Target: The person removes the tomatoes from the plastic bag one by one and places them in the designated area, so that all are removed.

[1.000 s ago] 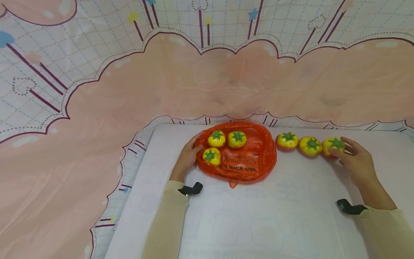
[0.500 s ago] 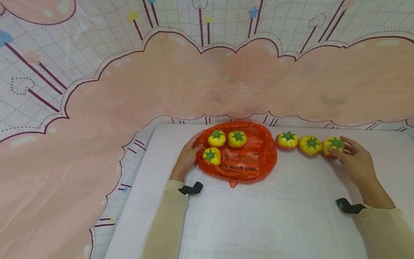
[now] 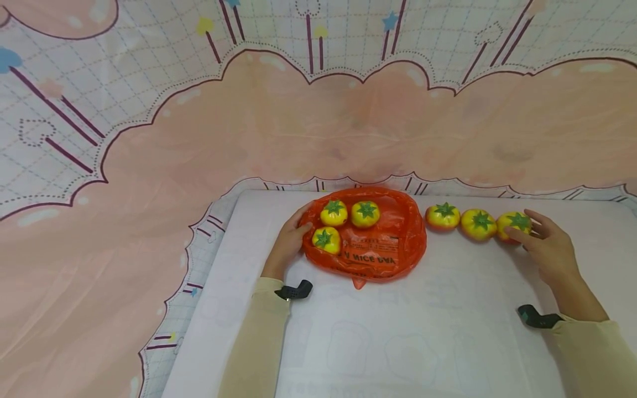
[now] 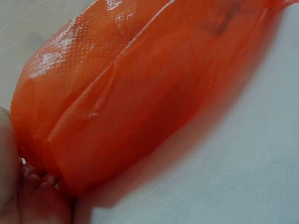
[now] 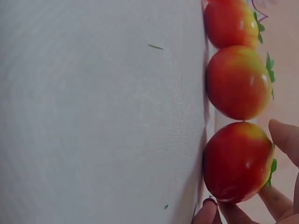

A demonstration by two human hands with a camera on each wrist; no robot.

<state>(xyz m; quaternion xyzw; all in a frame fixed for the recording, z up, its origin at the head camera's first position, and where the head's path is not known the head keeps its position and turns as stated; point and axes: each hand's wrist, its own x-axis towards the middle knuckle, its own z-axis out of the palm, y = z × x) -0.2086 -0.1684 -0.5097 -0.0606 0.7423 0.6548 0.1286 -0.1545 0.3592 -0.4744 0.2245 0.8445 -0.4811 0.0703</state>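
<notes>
In the head view, my left hand (image 3: 288,243) grips the left rim of a red plastic bag (image 3: 417,237). Its thumb lies over the edge, and fingers show under the plastic (image 4: 117,116) in the left wrist view. Inside sit three yellow-topped toy tomatoes with green leaves: one at the back left (image 3: 333,213), one beside it (image 3: 365,214) and one in front (image 3: 326,240). My right hand (image 3: 554,251) holds the rightmost tomato (image 5: 238,161) of a row of three, thumb at its near side. That tomato rests on the table.
The row's middle tomato (image 3: 478,225) touches or nearly touches its neighbours; the left one (image 3: 442,217) is close to the bag. A white table (image 3: 423,342) lies beneath, with a patterned curtain (image 3: 348,127) behind its back edge. Small green scraps (image 5: 155,47) lie on the surface.
</notes>
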